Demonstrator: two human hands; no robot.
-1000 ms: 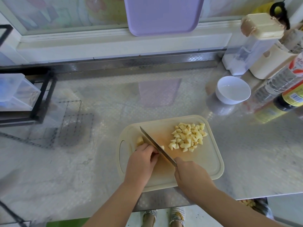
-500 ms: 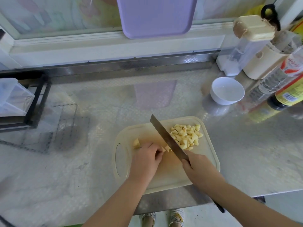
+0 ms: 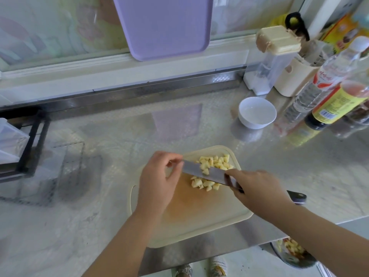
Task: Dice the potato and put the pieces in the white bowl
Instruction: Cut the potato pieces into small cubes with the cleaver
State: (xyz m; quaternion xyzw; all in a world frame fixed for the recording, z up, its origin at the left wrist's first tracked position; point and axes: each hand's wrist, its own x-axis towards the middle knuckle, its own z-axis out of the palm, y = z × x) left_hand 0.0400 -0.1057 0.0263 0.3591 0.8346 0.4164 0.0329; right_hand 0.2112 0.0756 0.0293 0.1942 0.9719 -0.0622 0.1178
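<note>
One cutting board (image 3: 199,212) lies on the bench (image 3: 99,216). A heap of potato pieces (image 3: 216,161), too many to count, sits at its 1 o'clock corner. One white bowl (image 3: 253,123) stands well apart, at 1 o'clock from the board. One knife (image 3: 216,175) crosses the heap. The right hand (image 3: 257,188) has its fingers clamped on the handle, forefinger along the blade. The left hand (image 3: 157,182) has curled fingers at the blade tip; whether they pinch it I cannot tell.

Nothing here that I can read.
The clear bottle (image 3: 311,92) wears a red-and-white label with blurred script, the dark bottle (image 3: 316,122) a yellow label with tiny print; neither is legible.
</note>
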